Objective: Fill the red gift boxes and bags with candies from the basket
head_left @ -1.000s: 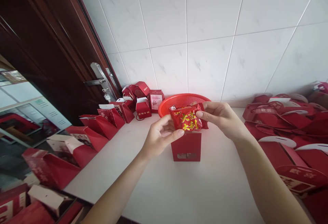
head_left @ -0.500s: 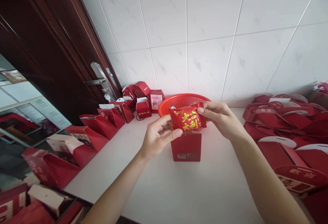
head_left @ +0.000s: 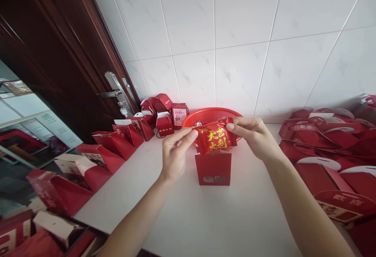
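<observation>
A shiny red snack packet [head_left: 216, 137] with large yellow characters is stretched between my two hands, its printed face toward me. My left hand [head_left: 176, 151] pinches its left corner between thumb and fingers. At the upper right corner, my right hand [head_left: 254, 135] pinches it the same way. The packet hangs just above a small red gift box [head_left: 213, 169], upright on the white table, with a little window low on its front. Behind the packet sits a red plastic basket [head_left: 213, 112], partly hidden; a small wrapped item shows inside it.
Several red gift boxes [head_left: 111, 143] line the table's left edge, with more small ones [head_left: 164, 123] in the back corner. A large pile of red boxes [head_left: 331, 171] covers the right side. Behind the white table [head_left: 223, 221] rises a tiled wall; a dark door [head_left: 58, 33] stands left.
My left hand has shifted its hold from cupping the packet's lower left side to pinching its left corner. The packet now sits slightly lower and flatter. My right hand keeps its pinch.
</observation>
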Action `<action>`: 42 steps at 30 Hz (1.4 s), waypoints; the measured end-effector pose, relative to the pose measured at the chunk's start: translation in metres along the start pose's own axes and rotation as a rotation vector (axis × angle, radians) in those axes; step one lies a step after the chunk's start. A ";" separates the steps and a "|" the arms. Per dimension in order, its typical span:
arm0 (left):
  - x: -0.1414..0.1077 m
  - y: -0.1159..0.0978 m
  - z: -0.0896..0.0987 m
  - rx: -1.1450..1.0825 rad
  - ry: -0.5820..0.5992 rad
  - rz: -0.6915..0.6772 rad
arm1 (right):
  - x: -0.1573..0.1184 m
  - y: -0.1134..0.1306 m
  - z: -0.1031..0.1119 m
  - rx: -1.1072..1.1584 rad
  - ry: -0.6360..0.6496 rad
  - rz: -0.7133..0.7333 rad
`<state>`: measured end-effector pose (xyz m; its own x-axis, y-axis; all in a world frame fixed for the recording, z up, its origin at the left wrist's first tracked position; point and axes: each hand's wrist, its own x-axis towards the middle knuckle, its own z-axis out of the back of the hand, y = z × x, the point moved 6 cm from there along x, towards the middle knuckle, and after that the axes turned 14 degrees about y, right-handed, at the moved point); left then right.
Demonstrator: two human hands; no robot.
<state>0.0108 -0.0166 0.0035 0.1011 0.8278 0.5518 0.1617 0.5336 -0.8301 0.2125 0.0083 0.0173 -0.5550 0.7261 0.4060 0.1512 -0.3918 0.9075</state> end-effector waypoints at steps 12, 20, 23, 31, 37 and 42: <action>0.004 0.012 -0.005 -0.207 -0.021 0.164 | -0.002 0.003 0.000 -0.024 -0.022 -0.030; 0.001 0.012 0.002 -0.137 -0.038 0.176 | -0.001 0.006 -0.002 -0.014 -0.082 0.009; 0.000 0.010 0.004 -0.072 -0.031 0.161 | -0.003 0.007 0.000 -0.011 -0.130 0.003; 0.002 0.008 -0.007 -0.180 0.098 0.192 | -0.002 0.005 -0.001 0.095 -0.093 -0.006; 0.001 0.009 -0.009 -0.193 0.088 0.182 | 0.000 0.005 -0.001 0.150 -0.122 0.004; 0.001 0.009 -0.009 -0.131 0.113 0.193 | -0.003 0.005 0.005 0.064 -0.183 0.036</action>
<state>0.0215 -0.0126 -0.0030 0.2506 0.8834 0.3959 0.2540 0.3346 -0.9075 0.2192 0.0072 0.0210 -0.3915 0.8050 0.4457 0.2234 -0.3867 0.8947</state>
